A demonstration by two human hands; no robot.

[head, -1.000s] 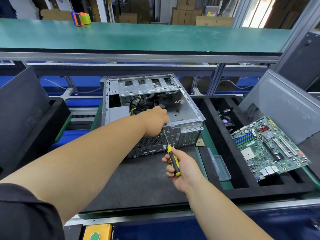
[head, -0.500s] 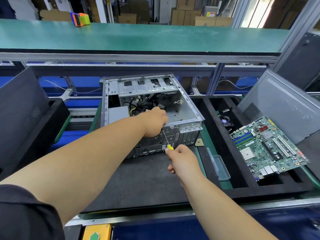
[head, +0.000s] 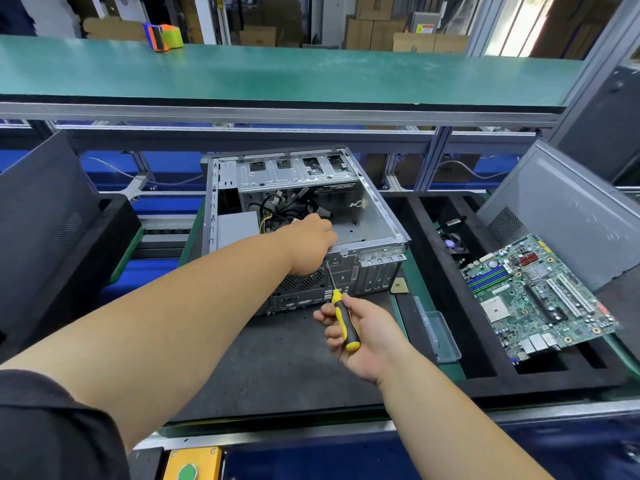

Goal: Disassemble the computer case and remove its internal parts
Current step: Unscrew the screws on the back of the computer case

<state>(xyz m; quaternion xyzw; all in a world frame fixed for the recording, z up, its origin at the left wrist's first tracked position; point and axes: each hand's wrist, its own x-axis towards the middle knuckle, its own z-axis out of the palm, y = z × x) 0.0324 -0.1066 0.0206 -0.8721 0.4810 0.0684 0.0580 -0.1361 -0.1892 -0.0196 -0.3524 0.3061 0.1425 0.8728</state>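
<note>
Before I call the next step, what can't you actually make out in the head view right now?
- Screwdriver tip: hidden behind the left hand at the computer case rear; the screw is unseen.
- Left hand's fingers: curled out of sight at the case's rear edge, so its grip is unclear.
- Power supply: partly covered by the left forearm.
- Motherboard markings: too small to read.
- Yellow box with a green button: cut off by the bottom edge.

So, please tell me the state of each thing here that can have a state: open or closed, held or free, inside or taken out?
computer case: side open, lying on the mat
motherboard: taken out, lying tilted in the foam tray
side panel: off, leaning at the right
screwdriver: held, tip at the case's rear
right hand: grips the screwdriver
left hand: rests on the case's rear edge; fingers hidden
</note>
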